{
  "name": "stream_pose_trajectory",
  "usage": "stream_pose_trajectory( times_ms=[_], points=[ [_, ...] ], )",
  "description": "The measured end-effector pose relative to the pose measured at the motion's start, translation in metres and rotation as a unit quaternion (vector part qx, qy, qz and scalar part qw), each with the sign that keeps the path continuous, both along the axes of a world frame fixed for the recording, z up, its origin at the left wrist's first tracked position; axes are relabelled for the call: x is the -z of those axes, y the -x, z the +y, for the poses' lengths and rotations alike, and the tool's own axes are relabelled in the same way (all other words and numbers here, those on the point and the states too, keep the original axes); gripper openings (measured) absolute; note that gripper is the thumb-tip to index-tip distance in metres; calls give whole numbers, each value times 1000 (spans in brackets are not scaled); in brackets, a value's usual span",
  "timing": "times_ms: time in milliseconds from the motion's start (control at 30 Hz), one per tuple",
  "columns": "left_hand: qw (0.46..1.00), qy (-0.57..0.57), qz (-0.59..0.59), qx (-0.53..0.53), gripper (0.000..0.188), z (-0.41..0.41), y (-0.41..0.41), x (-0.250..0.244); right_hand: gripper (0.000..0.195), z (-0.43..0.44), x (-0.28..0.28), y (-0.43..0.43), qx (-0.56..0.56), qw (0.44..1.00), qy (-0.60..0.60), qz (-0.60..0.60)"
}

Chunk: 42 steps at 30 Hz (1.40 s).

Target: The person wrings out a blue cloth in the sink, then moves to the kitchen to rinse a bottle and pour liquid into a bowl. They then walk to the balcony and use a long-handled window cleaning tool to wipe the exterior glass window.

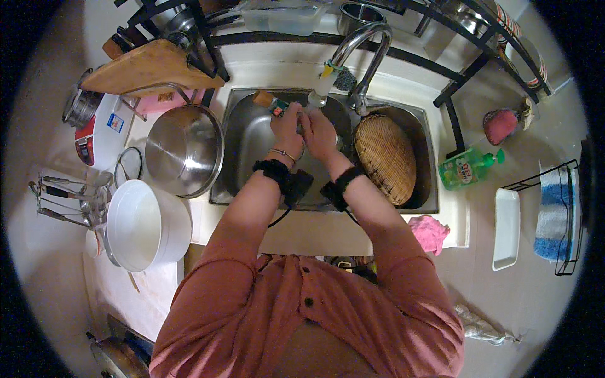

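Note:
My left hand (286, 132) and my right hand (319, 136) are close together over the left basin of a stainless steel double sink (243, 165). Both sit just below the spout of a chrome gooseneck faucet (387, 35), which has a clear nozzle extension (323, 87). A small bottle or jar with an orange-brown cap (263, 98) and a dark label points up and left from my left fingertips. Its other end is hidden at the fingers, so whether I grip it is unclear. The palms are hidden too.
A woven bamboo basket (385, 158) leans in the right basin. Left of the sink are a steel pot (182, 153) and a white bucket (172, 227). Green dish soap (465, 169) and a pink cloth (427, 234) lie right. A black rack (416, 61) spans the back.

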State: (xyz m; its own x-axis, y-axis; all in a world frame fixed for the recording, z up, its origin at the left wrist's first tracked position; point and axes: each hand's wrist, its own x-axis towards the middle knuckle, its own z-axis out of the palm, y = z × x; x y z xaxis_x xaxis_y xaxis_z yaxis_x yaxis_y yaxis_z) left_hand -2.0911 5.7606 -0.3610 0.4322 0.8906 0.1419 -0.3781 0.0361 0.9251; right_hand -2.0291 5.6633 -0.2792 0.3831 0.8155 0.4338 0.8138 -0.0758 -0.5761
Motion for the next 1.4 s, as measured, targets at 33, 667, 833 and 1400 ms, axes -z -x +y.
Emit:
stream_pose_trajectory(
  times_ms=[33,667,833,1400],
  points=[
    [996,-73,24,-37,50,-16,6,-8,43,-2,1,-3,7,1000,15,19],
    [964,-221,108,-102,48,-18,49,-54,47,-12,31,-39,114,782,64,610],
    [997,-29,-40,-63,36,-19,34,-68,52,-32,-6,-37,79,876,44,475],
    [994,-82,50,52,42,-29,-13,-55,68,-94,-46,-43,218,957,72,178]
  ],
)
